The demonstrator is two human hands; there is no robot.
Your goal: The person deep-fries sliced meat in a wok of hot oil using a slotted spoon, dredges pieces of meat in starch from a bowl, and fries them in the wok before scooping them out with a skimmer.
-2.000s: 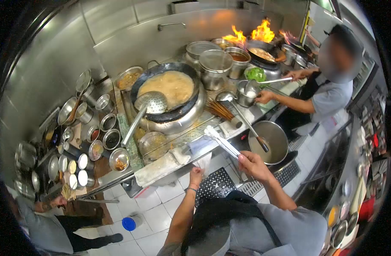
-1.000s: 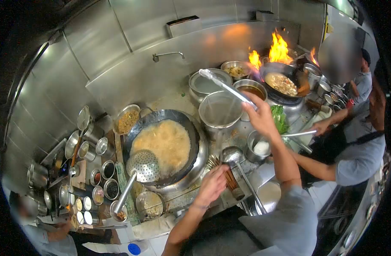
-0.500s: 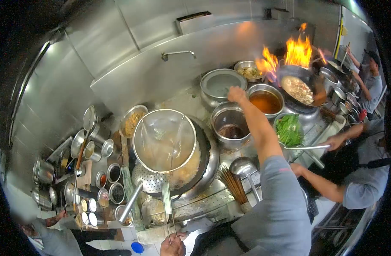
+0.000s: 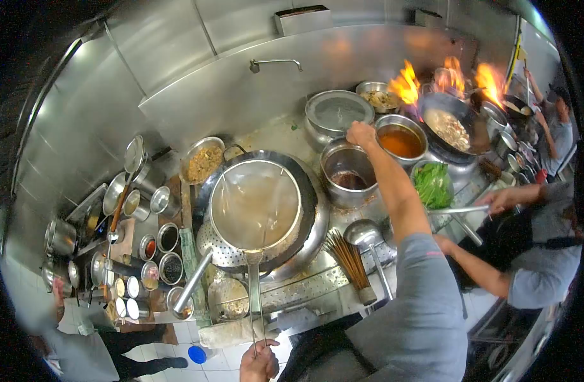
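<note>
At the bottom, my left hand point(image 4: 259, 361) is closed around the thin handle of a round wire-mesh strainer point(image 4: 255, 205). The strainer sits over a large wok point(image 4: 314, 207) of cloudy, bubbling liquid. A perforated ladle point(image 4: 225, 246) rests at the wok's near left, its handle pointing toward me. My right arm reaches forward, and my right hand point(image 4: 361, 134) is closed above the far rim of a steel pot point(image 4: 333, 156) with dark contents. Whatever its fingers hold is hidden. Just beyond it stands a pot with a mesh cover point(image 4: 338, 113).
Right of my arm are a pot of brown liquid point(image 4: 400, 141), leafy greens point(image 4: 432, 184) and a flaming wok point(image 4: 446, 127) worked by a co-worker point(image 4: 527, 254). A ladle point(image 4: 363, 233) and a bamboo brush point(image 4: 349, 264) lie nearby. Seasoning containers point(image 4: 171, 268) crowd the left.
The view has shifted slightly. My right hand has come a little back from the covered pot. The strainer appears slightly lower over the wok, and the flames have changed shape.
</note>
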